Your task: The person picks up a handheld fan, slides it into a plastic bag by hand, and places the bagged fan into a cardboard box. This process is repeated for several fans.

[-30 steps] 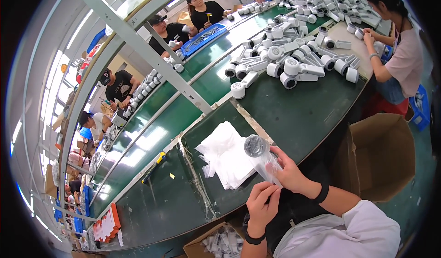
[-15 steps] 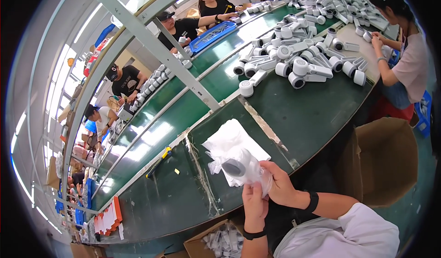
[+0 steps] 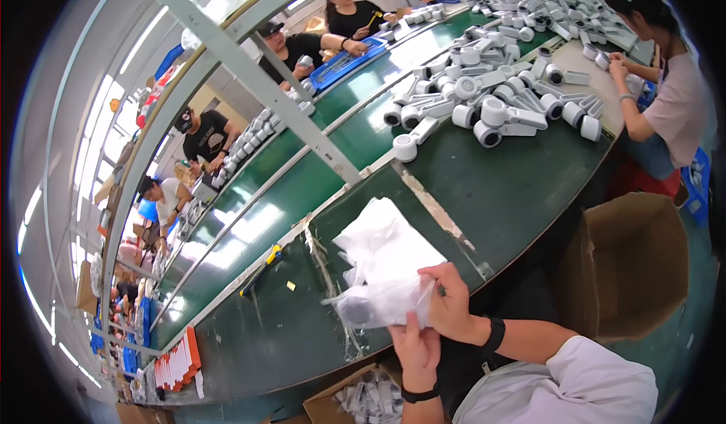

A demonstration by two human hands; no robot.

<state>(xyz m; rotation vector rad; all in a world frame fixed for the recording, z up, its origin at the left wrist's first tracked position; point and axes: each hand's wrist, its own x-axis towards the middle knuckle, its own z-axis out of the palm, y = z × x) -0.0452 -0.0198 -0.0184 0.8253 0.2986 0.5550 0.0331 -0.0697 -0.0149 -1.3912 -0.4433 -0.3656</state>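
Observation:
A clear plastic bag [image 3: 404, 300] with a white-and-grey round-headed device [image 3: 361, 311] inside is held level over the near edge of the table. My left hand [image 3: 417, 352] grips the bag's near side from below, thumb up against the plastic. My right hand [image 3: 451, 307] pinches the bag's right end between thumb and fingers. Just beyond lies a stack of thin white plastic bags [image 3: 382, 231] on the green tabletop. The device's handle is blurred by the plastic and partly behind my fingers.
A large pile of white-and-grey devices [image 3: 491, 91] covers the far right table. A yellow-handled tool [image 3: 261, 270] lies left. Open cardboard boxes stand at right [image 3: 635, 265] and below [image 3: 325, 405]. A metal post [image 3: 280, 91] rises from the table; co-workers sit beyond and at right.
The bagged device has tipped over and moved left and nearer, its grey end now under plastic. Both hands keep hold of the bag, and my left hand has shifted slightly left.

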